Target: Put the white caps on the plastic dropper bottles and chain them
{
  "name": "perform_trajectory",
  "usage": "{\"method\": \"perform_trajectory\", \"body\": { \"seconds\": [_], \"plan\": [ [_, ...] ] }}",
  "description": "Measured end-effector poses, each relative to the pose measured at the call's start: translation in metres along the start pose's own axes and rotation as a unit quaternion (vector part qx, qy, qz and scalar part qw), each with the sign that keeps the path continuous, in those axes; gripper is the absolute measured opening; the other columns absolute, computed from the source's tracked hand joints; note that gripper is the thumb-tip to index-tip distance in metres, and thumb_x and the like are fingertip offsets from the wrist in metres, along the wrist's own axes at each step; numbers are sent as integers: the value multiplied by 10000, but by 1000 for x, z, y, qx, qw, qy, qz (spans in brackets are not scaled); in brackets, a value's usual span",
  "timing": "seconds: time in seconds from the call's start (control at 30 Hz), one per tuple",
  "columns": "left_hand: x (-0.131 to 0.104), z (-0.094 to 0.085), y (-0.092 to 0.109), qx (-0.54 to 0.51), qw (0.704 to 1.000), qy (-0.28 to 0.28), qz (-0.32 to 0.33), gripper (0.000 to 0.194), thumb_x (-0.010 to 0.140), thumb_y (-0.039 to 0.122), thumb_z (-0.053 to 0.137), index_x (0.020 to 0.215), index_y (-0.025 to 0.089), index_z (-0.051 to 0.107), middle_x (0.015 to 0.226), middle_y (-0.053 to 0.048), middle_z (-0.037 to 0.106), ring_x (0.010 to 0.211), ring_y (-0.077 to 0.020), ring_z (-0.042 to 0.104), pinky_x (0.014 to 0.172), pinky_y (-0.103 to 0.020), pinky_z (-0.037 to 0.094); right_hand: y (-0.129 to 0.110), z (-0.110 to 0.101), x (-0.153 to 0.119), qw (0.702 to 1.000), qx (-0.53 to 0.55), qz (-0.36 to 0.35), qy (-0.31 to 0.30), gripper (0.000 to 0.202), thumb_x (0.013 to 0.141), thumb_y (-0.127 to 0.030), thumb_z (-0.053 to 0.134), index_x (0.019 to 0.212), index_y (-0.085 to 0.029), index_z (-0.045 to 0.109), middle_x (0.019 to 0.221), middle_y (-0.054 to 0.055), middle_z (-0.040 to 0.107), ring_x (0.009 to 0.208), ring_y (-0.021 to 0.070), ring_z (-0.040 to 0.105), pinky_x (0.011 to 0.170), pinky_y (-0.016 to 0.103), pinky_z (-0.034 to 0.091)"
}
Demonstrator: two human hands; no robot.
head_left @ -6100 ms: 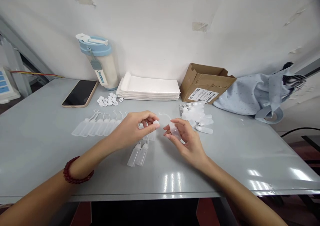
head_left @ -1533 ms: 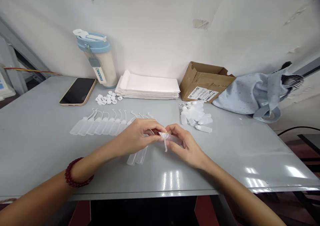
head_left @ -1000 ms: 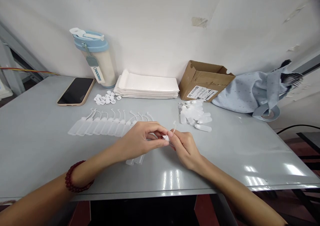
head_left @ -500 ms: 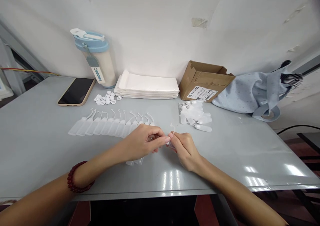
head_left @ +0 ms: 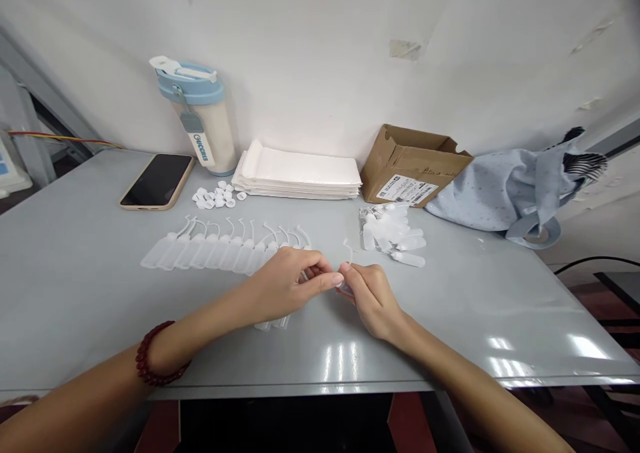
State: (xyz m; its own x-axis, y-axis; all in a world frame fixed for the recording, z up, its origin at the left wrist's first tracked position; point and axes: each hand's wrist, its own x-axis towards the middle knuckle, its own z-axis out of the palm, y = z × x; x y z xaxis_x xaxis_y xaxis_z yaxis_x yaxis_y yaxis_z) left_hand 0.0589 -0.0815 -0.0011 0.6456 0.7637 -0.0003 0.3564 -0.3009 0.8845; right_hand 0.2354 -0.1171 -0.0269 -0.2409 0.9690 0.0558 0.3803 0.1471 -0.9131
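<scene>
Over the middle of the table, my right hand (head_left: 374, 299) is closed around a small translucent plastic bottle (head_left: 346, 289), mostly hidden by the fingers. A thin curved spout (head_left: 349, 247) rises above my right thumb. My left hand (head_left: 295, 276) pinches with thumb and fingertips at the same bottle's side; the exact contact is hidden. Behind and left of it lies a row of several like bottles (head_left: 210, 251) with curved spouts. Parts of more bottles (head_left: 273, 323) show below my left hand. A heap of spoutless small bottles (head_left: 393, 229) lies at the right.
Small white caps (head_left: 217, 196) lie near a phone (head_left: 157, 181) and a tumbler (head_left: 210, 129). Along the wall are stacked white padded envelopes (head_left: 300, 169), a cardboard box (head_left: 413, 166) and a light blue cloth bag (head_left: 490, 186). The table's front edge (head_left: 320, 391) runs under my forearms.
Both hands stay together at the bottle, with only a slight shift of the fingers. The whole view has shifted a little.
</scene>
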Motion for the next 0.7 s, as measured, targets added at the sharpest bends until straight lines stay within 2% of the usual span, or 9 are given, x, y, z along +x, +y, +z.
{"method": "perform_trajectory", "body": {
  "seconds": [0.07,0.17,0.33,0.4,0.47,0.53,0.7],
  "plan": [
    [0,-1,1,5,1000,-24,-19,282,891,352,502,761,151,651,588,24,596,536,-90,530,495,-193,401,0,0,-1,1000,-18,-14,-5,436,961,-353,306,555,-193,325,539,-34,358,489,80,314,483,238,258],
    [-1,0,0,22,999,-34,-5,269,900,323,487,773,146,644,583,24,586,507,-87,501,471,-200,368,0,0,-1,1000,-11,1,-18,433,959,-352,308,556,-194,326,543,-33,364,495,82,313,481,234,266],
    [-2,5,-9,121,979,14,164,188,919,199,459,887,124,628,775,-33,635,683,-125,560,638,-245,424,-4,-2,0,997,43,64,-25,425,945,-382,331,566,-191,349,544,-43,316,524,89,301,495,222,296],
    [-3,6,-12,137,969,23,204,184,928,172,435,931,114,609,832,-54,633,733,-134,562,677,-256,432,-6,-3,0,993,72,84,-30,424,940,-394,334,570,-190,364,548,-43,306,528,92,296,500,223,307],
    [-3,5,-11,131,971,26,199,168,927,175,443,950,121,600,839,-50,630,734,-131,564,679,-252,438,-5,-3,0,991,90,92,-34,425,940,-405,327,576,-189,372,556,-40,304,534,94,297,498,226,304],
    [-4,4,-8,111,980,22,165,140,914,200,480,946,139,603,838,-32,639,722,-122,576,683,-245,444,-4,-2,0,993,78,80,-32,425,946,-406,314,585,-188,370,569,-35,314,547,96,307,498,229,291],
    [-3,1,-1,54,997,-9,49,212,895,329,508,857,156,624,755,0,647,642,-104,571,570,-212,417,4,-2,0,1000,-20,-22,-4,419,968,-382,285,590,-203,292,537,-55,247,487,85,246,475,246,227]
  ]
}}
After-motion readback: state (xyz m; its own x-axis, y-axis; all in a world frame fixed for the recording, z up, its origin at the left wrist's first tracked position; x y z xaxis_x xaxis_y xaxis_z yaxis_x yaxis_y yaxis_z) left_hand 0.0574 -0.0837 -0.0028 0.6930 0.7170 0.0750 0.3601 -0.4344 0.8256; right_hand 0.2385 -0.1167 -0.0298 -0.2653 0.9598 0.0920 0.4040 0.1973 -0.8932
